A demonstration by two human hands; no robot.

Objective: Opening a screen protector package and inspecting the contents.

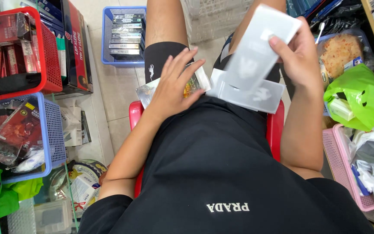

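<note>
To my far left sit a red plastic mesh basket (44, 47) and a blue plastic mesh basket (53, 134), both full of packaged goods, so plenty looks unsorted. On my lap, my left hand (174, 86) lies flat with fingers spread wide, pressing down a small clear plastic packet with an orange print (194, 84). Beside it a flat frosted white plastic sleeve (256, 96) rests across my thighs, seemingly done with. My right hand (297, 58) grips a second frosted white plastic box (258, 45), raised and tilted, thumb over its edge; I judge I'm midway.
</note>
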